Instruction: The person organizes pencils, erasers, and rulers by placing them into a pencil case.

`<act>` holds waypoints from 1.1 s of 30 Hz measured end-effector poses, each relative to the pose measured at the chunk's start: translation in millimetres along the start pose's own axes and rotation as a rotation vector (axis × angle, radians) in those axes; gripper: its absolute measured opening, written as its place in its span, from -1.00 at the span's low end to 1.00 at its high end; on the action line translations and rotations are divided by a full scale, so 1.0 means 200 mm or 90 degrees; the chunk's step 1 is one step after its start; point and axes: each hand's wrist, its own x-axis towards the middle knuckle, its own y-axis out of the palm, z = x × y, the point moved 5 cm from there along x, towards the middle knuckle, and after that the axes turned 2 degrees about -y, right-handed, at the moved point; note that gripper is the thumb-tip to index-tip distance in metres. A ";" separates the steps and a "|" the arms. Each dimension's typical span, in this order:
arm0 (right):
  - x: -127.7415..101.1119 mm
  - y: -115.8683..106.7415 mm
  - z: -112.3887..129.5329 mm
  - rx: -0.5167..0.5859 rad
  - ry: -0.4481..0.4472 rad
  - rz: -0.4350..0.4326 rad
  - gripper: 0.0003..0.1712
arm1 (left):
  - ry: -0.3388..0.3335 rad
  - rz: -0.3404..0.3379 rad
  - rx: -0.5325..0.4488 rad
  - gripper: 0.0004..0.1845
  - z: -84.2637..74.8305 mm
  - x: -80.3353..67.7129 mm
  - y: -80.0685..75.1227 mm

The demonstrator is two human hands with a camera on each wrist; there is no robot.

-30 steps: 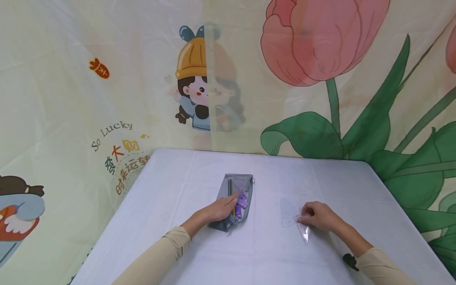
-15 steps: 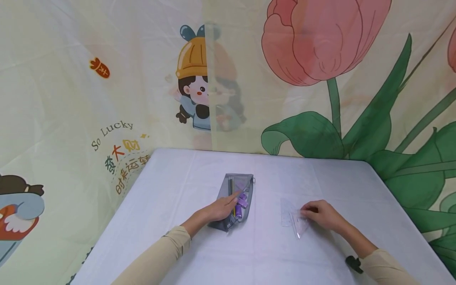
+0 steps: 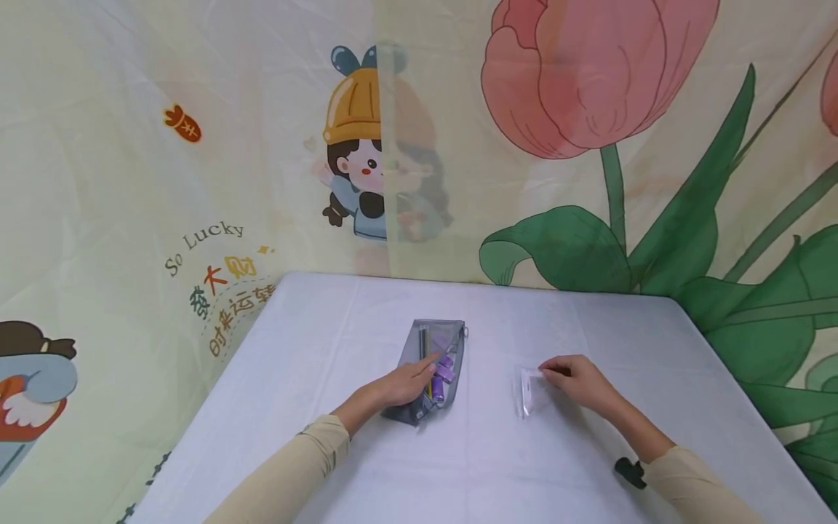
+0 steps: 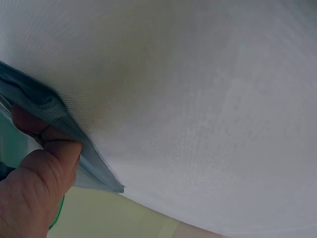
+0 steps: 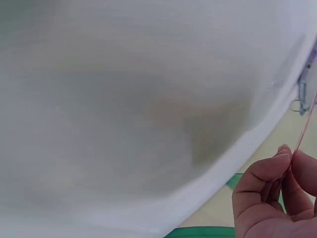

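Note:
A grey mesh pencil pouch (image 3: 432, 349) with purple items and pens inside lies in the middle of the white table (image 3: 327, 342). My left hand (image 3: 409, 382) rests on its near half with the fingers laid flat over it. In the left wrist view the thumb (image 4: 47, 163) presses against the pouch edge (image 4: 54, 116). To the right, my right hand (image 3: 576, 382) pinches the clear plastic rulers (image 3: 529, 389) by their right edge and tilts them up off the table. The right wrist view shows thumb and fingers (image 5: 270, 178) closed on a thin clear edge (image 5: 306, 121).
A printed cloth backdrop (image 3: 419, 138) with a cartoon figure and a tulip hangs behind and beside the table. A small black object (image 3: 627, 471) sits by my right sleeve. The pouch's zip pull (image 5: 298, 96) shows at the right edge of the right wrist view.
My right hand has gathered the clear rulers together, drawn them left and away from me, and tipped them up on edge. My left hand has stayed on the pouch.

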 end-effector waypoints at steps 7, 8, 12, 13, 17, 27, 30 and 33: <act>0.08 0.05 0.12 0.040 0.011 0.000 -0.76 | -0.001 0.006 -0.014 -0.44 0.00 0.00 -0.01; 0.10 0.06 0.14 0.044 0.014 -0.005 -0.76 | -0.003 0.006 -0.015 -0.44 0.01 0.00 -0.01; 0.14 0.10 0.19 0.073 0.031 -0.026 -0.76 | 0.001 0.010 -0.025 -0.44 0.01 0.00 0.00; 0.15 0.11 0.21 0.080 0.037 -0.030 -0.76 | 0.001 0.011 -0.025 -0.44 0.01 0.00 0.00; 0.18 0.15 0.25 0.111 0.070 -0.035 -0.78 | 0.004 0.006 -0.027 -0.44 0.02 -0.01 0.00; 0.26 0.29 0.35 0.229 0.142 -0.025 -0.73 | -0.011 -0.003 -0.035 -0.44 0.03 0.00 -0.01; 0.28 0.34 0.37 0.261 0.148 -0.012 -0.72 | -0.021 -0.003 -0.044 -0.43 0.04 -0.01 -0.01; 0.30 0.40 0.39 0.282 0.131 -0.011 -0.73 | -0.028 -0.002 -0.056 -0.43 0.04 -0.01 -0.01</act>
